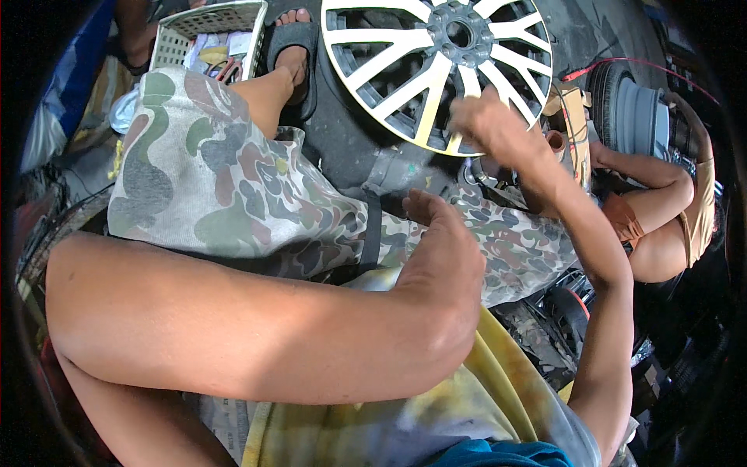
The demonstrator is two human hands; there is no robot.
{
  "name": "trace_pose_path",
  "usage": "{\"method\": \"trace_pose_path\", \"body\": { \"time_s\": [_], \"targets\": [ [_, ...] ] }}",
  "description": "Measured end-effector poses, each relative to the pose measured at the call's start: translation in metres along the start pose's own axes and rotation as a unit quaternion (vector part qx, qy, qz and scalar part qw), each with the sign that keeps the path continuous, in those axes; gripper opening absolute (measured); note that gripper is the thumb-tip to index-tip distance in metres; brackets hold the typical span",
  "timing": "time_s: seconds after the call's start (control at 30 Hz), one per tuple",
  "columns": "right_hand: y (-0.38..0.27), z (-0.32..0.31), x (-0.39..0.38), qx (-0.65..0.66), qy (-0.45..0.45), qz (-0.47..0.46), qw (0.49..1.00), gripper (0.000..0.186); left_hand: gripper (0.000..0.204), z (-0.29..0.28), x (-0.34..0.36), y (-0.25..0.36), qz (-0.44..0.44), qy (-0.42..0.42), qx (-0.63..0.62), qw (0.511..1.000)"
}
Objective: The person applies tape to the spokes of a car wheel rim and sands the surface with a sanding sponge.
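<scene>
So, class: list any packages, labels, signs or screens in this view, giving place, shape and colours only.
Basket of packets: top left beside the sandalled foot, white lattice plastic basket holding pale and yellowish packets.
Cardboard box: right of the silver wheel, open, tan.
No signs or screens show.

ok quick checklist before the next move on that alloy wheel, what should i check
1. Right hand on the wheel rim: ok, it rests at the lower edge by the spokes.
2. Right-hand grip on any tool: cannot tell, the fingers are blurred.
3. Left hand free: ok, it lies on the camouflage shorts, holding nothing visible.
4. Wheel steady: cannot tell, its support is hidden.
5. Sandalled foot away from the rim: not ok, it sits right beside it.
6. Other person at the right: ok, apart from the wheel.
</scene>
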State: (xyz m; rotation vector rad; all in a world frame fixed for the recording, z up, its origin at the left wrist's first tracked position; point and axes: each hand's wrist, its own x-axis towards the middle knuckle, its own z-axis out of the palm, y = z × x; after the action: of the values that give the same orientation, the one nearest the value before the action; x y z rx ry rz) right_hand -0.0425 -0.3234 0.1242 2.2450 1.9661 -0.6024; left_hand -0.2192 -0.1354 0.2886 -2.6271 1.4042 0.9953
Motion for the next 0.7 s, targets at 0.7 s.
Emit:
{"method": "trace_pose_path", "body": {
  "time_s": [0.7],
  "targets": [
    [-0.024,-0.014,-0.016,0.061,0.004,0.031,0.998,0.006,0.036,-0.004,0.0,0.002,-0.04,-0.003,0.029,0.999]
  ]
}}
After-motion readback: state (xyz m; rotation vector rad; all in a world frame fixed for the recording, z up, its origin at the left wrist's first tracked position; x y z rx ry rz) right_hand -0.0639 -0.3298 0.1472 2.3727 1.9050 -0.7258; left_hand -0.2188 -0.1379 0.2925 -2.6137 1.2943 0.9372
